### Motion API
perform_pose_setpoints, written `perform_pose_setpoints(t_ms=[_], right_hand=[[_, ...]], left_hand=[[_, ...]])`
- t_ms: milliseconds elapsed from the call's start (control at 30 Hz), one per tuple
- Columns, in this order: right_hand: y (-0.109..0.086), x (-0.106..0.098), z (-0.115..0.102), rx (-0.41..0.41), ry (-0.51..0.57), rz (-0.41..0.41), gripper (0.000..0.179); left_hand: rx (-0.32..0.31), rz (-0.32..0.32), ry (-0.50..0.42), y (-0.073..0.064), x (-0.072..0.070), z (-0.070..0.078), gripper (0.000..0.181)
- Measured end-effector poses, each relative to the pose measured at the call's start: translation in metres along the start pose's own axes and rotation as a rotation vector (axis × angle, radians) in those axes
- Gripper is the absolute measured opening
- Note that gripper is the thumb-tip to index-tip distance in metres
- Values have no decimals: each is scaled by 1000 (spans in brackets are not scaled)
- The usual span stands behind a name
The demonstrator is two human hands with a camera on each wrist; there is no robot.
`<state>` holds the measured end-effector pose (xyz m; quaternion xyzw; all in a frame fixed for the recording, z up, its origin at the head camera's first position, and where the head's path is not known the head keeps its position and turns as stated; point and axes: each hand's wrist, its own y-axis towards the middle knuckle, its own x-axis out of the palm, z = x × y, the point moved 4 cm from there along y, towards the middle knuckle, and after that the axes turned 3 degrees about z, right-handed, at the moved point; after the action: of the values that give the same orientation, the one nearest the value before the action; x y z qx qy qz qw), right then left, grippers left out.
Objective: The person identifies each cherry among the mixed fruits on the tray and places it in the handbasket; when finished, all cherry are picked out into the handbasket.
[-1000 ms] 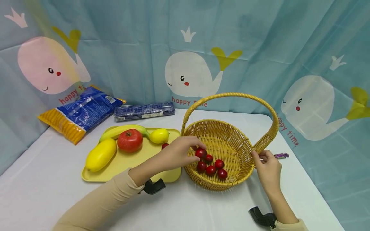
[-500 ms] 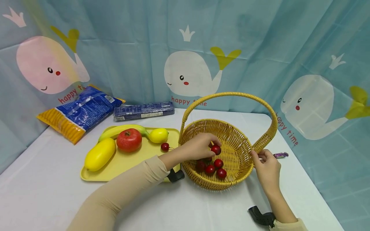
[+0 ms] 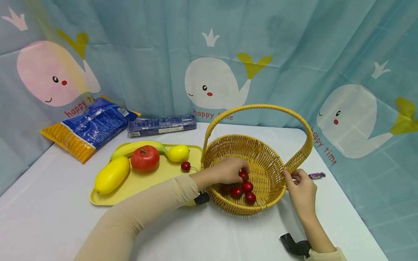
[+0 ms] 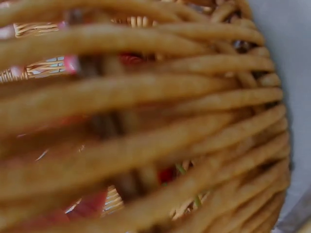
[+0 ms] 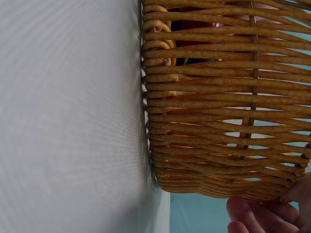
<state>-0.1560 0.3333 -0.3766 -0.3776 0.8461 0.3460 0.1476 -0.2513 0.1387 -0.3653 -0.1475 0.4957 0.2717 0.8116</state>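
The left hand is down inside the yellow wicker basket, its thumb and fingers pinching a dark red cherry low over the basket floor. More cherries lie close by, and the hand partly covers some of them. At the right side, the right hand grips the rim just below the foot of the arched handle. In the right wrist view, the fingers curl at the woven wall. Only blurred basket weave fills most of the left wrist view, with red showing through its gaps.
Left of the basket, a yellow tray holds a banana, red apple, lemon, yellow oval fruit and stemmed cherry. Behind are a blue-orange bag and a dark flat package. A purple-wrapped candy lies right.
The left hand has carried a cherry rightward from the basket's left side and lowered it toward the floor. The right hand stays at the rim.
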Motion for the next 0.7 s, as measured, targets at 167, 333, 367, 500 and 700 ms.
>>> perform_pose_setpoints(t_ms=[167, 333, 367, 500, 700], right_hand=[[0, 0, 0, 1, -5, 0, 22], [0, 1, 1, 4, -8, 1, 23], [0, 1, 1, 2, -7, 2, 23], [0, 1, 1, -4, -3, 5, 23], [-1, 1, 1, -1, 11, -4, 23]], left_hand=[[-23, -49, 23, 3, 5, 0, 27], [-39, -72, 41, 4, 8, -1, 27], [-41, -75, 44, 4, 9, -1, 26], [-49, -91, 57, 3, 10, -1, 26], [-36, -46, 16, -4, -2, 1, 29]])
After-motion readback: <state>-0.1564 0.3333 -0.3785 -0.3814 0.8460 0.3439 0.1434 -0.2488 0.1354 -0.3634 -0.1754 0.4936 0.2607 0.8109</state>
